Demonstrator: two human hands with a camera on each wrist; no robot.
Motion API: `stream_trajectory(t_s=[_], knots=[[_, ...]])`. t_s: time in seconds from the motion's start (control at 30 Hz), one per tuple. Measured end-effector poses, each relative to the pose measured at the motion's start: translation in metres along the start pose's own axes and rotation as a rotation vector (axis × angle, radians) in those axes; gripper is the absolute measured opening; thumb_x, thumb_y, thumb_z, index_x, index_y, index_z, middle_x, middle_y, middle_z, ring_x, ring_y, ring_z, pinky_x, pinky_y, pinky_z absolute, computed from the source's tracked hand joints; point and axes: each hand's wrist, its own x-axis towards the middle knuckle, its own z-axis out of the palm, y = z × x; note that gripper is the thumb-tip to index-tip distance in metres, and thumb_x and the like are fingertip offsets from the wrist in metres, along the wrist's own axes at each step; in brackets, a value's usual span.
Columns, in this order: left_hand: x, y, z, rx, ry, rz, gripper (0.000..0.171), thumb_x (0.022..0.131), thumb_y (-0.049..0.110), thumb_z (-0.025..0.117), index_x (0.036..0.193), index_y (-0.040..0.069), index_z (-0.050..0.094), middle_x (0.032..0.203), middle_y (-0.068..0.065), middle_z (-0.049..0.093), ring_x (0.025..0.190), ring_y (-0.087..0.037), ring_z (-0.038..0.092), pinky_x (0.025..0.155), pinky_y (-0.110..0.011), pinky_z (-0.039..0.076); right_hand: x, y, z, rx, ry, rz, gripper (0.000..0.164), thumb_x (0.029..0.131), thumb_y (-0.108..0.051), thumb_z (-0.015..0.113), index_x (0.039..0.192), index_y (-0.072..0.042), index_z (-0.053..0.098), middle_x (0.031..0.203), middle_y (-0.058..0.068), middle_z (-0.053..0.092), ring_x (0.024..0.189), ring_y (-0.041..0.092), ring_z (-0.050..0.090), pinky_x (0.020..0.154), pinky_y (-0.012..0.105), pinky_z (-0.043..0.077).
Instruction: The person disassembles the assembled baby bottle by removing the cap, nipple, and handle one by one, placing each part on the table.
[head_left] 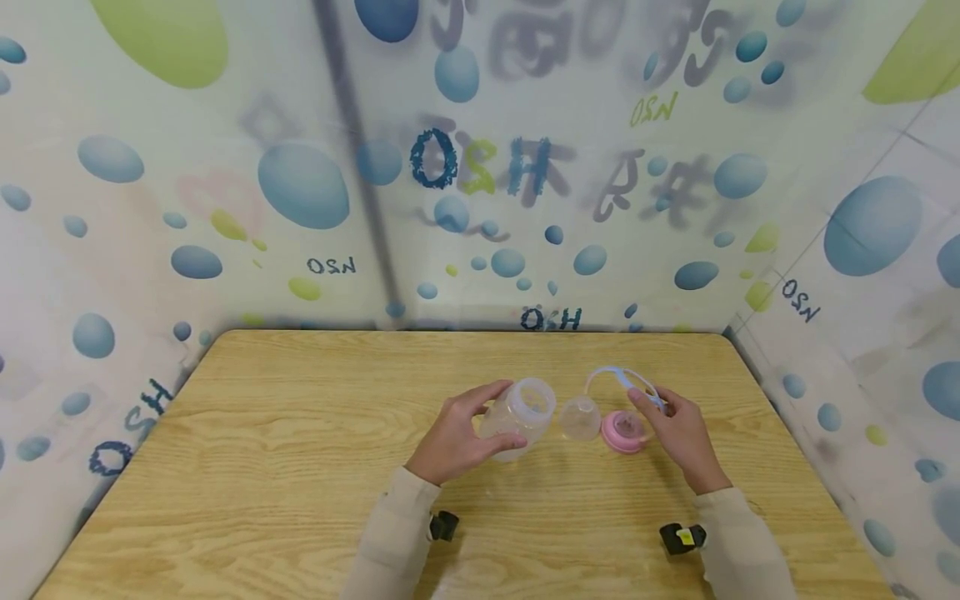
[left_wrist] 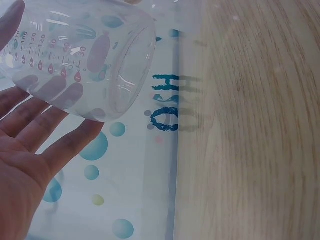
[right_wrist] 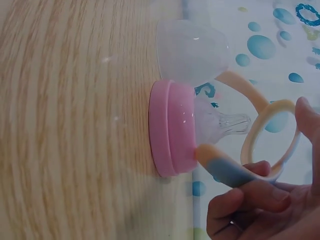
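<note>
My left hand [head_left: 456,435] grips a clear plastic baby bottle [head_left: 517,417] between thumb and fingers. The bottle is tilted, its open mouth facing up and away to the right; printed measuring marks show in the left wrist view. Between the fingers of my right hand [head_left: 681,433] is a two-sided bottle handle [right_wrist: 232,172], pale blue and cream, with a ring in its middle. Just below and left of that hand, a pink collar [right_wrist: 172,127] with a clear nipple [right_wrist: 232,123] stands upright on the table. Beside it is a clear dome cap [head_left: 580,418].
The wood-grain table [head_left: 300,450] reaches to a wall sheet [head_left: 480,275] printed with blue and green drops, which also runs along both sides. Small black cameras [head_left: 444,526] sit at the wrists.
</note>
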Motion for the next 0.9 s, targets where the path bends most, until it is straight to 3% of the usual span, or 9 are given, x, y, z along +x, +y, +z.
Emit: stream_trajectory(t_s=[0.2,0.4,0.47,0.7,0.9], knots=[[0.0,-0.001,0.0,0.001,0.0,0.006,0.07,0.08,0.029,0.085,0.139,0.005,0.056,0.133,-0.008,0.063,0.117,-0.02,0.061,0.089,-0.044,0.054,0.0,0.002,-0.001,-0.016,-0.012,0.044,0.073,0.098,-0.054,0.054,0.141,0.005,0.049,0.109,0.022,0.058,0.087,0.019,0.049,0.067,0.026,0.041],[0.0,-0.002,0.0,0.008,-0.001,0.017,0.07,0.08,0.029,0.085,0.139,0.005,0.056,0.132,-0.009,0.063,0.116,-0.021,0.062,0.088,-0.042,0.055,-0.001,0.006,-0.003,-0.042,-0.06,0.094,0.083,0.099,-0.058,0.048,0.145,0.011,0.041,0.137,0.031,0.049,0.117,0.034,0.05,0.088,0.038,0.046],[0.0,-0.001,0.0,0.006,-0.002,0.012,0.07,0.081,0.029,0.085,0.14,0.005,0.055,0.133,-0.008,0.063,0.117,-0.02,0.062,0.089,-0.042,0.055,-0.001,0.007,-0.003,-0.046,-0.069,0.108,0.084,0.099,-0.059,0.047,0.146,0.011,0.039,0.137,0.032,0.049,0.119,0.035,0.05,0.089,0.039,0.046],[0.001,0.0,0.0,0.003,-0.004,-0.001,0.07,0.08,0.028,0.086,0.139,0.006,0.056,0.133,-0.008,0.062,0.117,-0.02,0.061,0.089,-0.042,0.055,0.002,0.011,-0.002,-0.065,-0.077,0.127,0.084,0.099,-0.059,0.047,0.142,0.013,0.042,0.122,0.026,0.053,0.102,0.03,0.049,0.076,0.033,0.044],[0.001,-0.001,0.001,0.01,-0.006,-0.009,0.07,0.08,0.027,0.086,0.139,0.006,0.056,0.133,-0.007,0.063,0.117,-0.017,0.061,0.09,-0.039,0.054,0.002,0.012,0.0,-0.085,-0.102,0.14,0.087,0.099,-0.061,0.045,0.142,0.015,0.041,0.138,0.036,0.045,0.122,0.04,0.047,0.096,0.049,0.043]])
